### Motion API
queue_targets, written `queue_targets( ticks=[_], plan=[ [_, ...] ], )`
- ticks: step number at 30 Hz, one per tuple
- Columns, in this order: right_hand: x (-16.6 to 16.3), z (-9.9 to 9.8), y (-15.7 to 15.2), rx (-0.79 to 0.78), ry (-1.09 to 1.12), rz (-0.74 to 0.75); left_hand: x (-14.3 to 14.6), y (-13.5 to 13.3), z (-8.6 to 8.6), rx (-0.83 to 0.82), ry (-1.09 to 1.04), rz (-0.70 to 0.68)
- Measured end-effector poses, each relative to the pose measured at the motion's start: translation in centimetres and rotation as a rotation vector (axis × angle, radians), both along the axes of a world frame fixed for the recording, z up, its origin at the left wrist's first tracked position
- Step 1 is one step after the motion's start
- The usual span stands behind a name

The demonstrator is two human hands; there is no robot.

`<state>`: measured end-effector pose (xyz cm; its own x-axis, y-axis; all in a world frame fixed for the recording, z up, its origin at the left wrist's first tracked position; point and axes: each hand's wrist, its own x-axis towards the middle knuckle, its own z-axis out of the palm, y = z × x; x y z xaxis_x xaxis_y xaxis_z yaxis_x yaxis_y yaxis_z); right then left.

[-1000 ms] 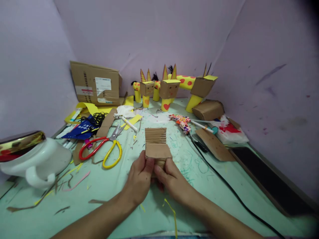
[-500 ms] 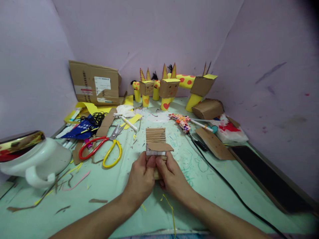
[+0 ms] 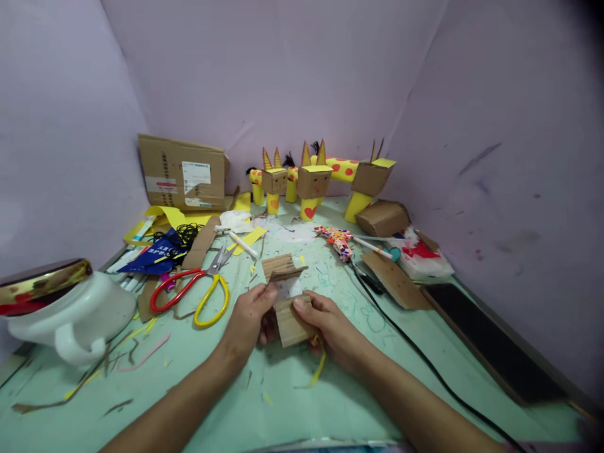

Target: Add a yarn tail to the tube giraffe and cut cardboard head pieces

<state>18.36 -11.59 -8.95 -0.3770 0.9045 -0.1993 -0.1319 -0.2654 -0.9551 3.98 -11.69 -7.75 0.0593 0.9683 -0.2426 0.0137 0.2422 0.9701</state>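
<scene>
A folded piece of cardboard [image 3: 293, 326] with ribbed panels and a whitish patch sits between my hands above the table. My left hand [image 3: 250, 321] pinches its left edge near the narrow middle flap. Opposite it, my right hand [image 3: 325, 321] grips the near panel, thumb on top and fingers underneath. A thin yellow strip [image 3: 319, 368] hangs beside the right fingers; whether they hold it I cannot tell. Left of my hands lie scissors [image 3: 217, 264] with one red and one yellow handle, blades apart.
Cardboard-headed yellow figures [image 3: 314, 182] stand at the back, near a cardboard box [image 3: 184, 173]. A patterned glue gun [image 3: 337, 239] trails a black cable [image 3: 415, 349] along the right. A phone [image 3: 491, 340] lies far right; a white mug [image 3: 80, 314] stands at left.
The cardboard has turned and tilted, and its near panel now shows. My hands have moved apart to its two sides. The camera view has shifted slightly.
</scene>
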Motion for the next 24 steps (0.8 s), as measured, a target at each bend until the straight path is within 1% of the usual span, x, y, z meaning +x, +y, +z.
queue_targets(
  ticks=[3,7,9,12,16,18,19,21,23,24],
  plan=[
    [0.7,0.6,0.2,0.020,0.000,0.104,-0.9,0.7,-0.1,0.022,-0.137,-0.005],
    [1.3,0.5,0.3,0.177,-0.012,0.234,-1.2,1.1,-0.4,0.019,-0.219,0.021],
    [1.5,0.4,0.4,0.233,-0.061,0.254,-1.1,1.2,-0.5,-0.010,-0.230,0.028],
    [1.8,0.4,0.4,0.237,-0.059,0.266,-1.0,1.3,-0.6,-0.014,-0.206,0.054],
    [2.0,0.9,0.5,0.224,0.091,0.342,-0.8,1.2,-0.6,0.012,-0.198,0.077],
    [2.0,1.1,0.5,0.176,0.136,0.365,-0.7,1.1,-0.5,0.019,-0.196,0.080],
    [2.0,1.1,0.5,0.133,0.140,0.337,-0.6,1.0,-0.5,0.015,-0.193,0.080],
    [1.9,0.9,0.5,0.040,0.088,0.197,-0.5,0.9,-0.3,0.001,-0.191,0.079],
    [1.7,0.6,0.6,0.010,-0.014,0.044,-0.3,0.8,-0.1,-0.003,-0.203,0.067],
    [1.5,0.3,0.7,0.017,-0.067,-0.004,-0.2,0.7,0.1,0.000,-0.212,0.057]
  ],
)
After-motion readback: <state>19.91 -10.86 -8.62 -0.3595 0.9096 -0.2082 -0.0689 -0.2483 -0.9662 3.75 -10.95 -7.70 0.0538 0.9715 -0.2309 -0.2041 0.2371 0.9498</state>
